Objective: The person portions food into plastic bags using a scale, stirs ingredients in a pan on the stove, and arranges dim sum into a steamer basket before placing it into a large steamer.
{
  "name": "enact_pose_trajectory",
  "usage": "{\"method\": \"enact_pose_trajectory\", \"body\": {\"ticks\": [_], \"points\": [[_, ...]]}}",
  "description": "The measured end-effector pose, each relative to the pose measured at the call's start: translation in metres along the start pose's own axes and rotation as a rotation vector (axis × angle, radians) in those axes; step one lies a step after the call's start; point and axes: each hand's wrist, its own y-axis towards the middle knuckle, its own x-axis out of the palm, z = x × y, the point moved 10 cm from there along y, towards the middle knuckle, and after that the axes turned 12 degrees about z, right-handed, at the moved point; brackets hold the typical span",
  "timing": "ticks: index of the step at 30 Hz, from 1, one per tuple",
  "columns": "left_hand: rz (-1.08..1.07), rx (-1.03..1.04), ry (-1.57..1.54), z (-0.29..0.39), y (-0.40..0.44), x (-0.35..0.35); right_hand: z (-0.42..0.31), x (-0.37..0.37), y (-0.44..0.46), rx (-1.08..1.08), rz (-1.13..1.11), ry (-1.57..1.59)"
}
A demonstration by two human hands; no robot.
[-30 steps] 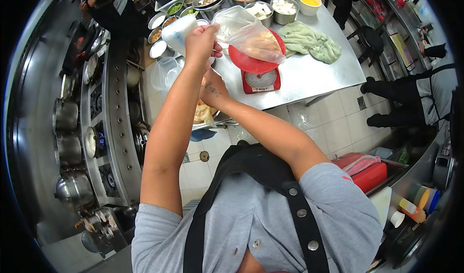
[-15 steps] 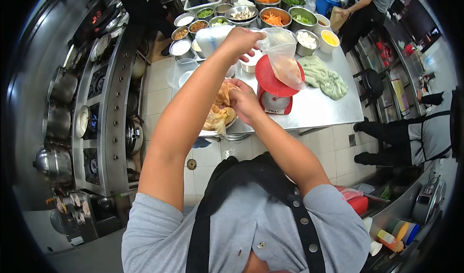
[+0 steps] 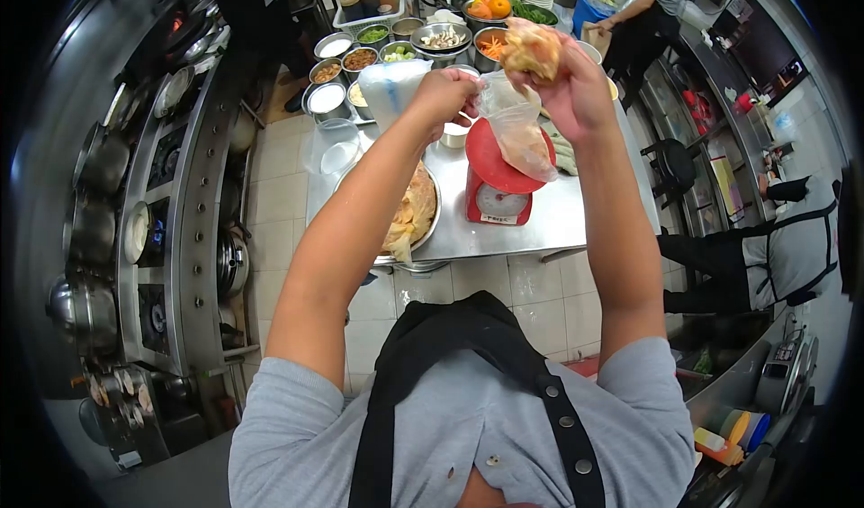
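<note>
My left hand (image 3: 445, 98) is closed on the edge of a clear plastic bag (image 3: 517, 130), which rests on the red kitchen scale (image 3: 499, 188) with pale orange pieces inside. Raised above the bag's mouth, my right hand (image 3: 580, 85) grips a piece of raw meat (image 3: 531, 51). A metal bowl (image 3: 436, 211) holding more meat (image 3: 412, 206) stands at the table's near edge, partly behind my left forearm. Beside my left hand lies a white plastic roll (image 3: 389, 89).
Metal bowls of chopped food, one with carrots (image 3: 490, 44), crowd the table's back. A green cloth (image 3: 562, 151) lies right of the scale. The stove (image 3: 175, 220) is at left. Co-workers stand at back left, back right (image 3: 661, 4) and right (image 3: 792, 247).
My right hand has moved from the meat bowl up and right to above the bag, now with a piece of meat in it. My left hand still holds the bag.
</note>
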Motion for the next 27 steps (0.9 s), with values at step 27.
{"method": "enact_pose_trajectory", "body": {"ticks": [27], "points": [[0.199,0.179,-0.174,-0.012,-0.032,0.007,0.054,-0.008,-0.022,-0.283,-0.573,-2.076]]}}
